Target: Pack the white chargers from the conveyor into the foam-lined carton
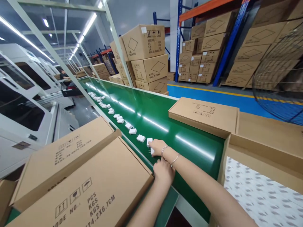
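My right hand (157,147), with two thin bangles on its wrist, reaches over the green conveyor belt (165,108). Its fingers are closed on a white plug-in charger (152,152), whose metal prongs point left. Right behind that one, touching or nearly so, is another white charger (149,141). My left hand (163,170) is curled just under the right wrist, low over the near edge of the belt; whatever its fingers hold is hidden. Farther up the belt lies a loose row of several chargers, among them one charger (141,138) flat on its side.
Closed flat cartons (94,183) lie at the left of the belt. At right, an open carton (262,151) contains a patterned white sheet (260,189), beside a closed carton (203,113). A wire fan (279,75), stacked boxes (149,66) and white machines (21,94) stand around.
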`<control>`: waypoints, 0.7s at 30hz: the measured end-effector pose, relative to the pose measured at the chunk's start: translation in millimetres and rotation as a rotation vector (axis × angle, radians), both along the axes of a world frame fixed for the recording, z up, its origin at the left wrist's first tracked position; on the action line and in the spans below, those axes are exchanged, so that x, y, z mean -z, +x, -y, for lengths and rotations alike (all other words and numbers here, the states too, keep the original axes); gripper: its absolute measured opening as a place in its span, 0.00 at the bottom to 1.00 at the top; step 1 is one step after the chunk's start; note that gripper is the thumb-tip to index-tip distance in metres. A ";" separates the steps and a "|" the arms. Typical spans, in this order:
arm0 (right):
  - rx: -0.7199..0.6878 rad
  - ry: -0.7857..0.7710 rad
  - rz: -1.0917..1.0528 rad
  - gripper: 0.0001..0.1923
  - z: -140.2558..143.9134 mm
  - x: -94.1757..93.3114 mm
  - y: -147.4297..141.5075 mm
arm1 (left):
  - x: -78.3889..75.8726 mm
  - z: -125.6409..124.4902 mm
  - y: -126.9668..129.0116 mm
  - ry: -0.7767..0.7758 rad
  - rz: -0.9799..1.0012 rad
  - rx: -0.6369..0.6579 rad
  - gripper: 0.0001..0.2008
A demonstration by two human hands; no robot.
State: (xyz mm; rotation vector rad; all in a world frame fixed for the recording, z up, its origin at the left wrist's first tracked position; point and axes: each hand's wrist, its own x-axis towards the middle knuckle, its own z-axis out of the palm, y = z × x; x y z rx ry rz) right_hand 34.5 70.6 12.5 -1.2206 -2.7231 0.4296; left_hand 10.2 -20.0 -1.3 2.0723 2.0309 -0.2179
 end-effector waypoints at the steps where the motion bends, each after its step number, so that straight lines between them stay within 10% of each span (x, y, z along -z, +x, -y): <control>1: -0.020 -0.012 -0.007 0.14 -1.3 2.4 -1.4 | 0.2 -0.3 0.0 -0.014 0.012 0.024 0.16; 13: 0.158 -0.219 -0.226 0.23 12.4 -5.0 134.6 | -0.4 0.4 -5.6 0.206 0.273 0.123 0.26; 21: 0.156 -0.298 -0.281 0.24 50.2 27.2 136.0 | 13.4 -6.3 -10.7 0.164 0.436 0.123 0.19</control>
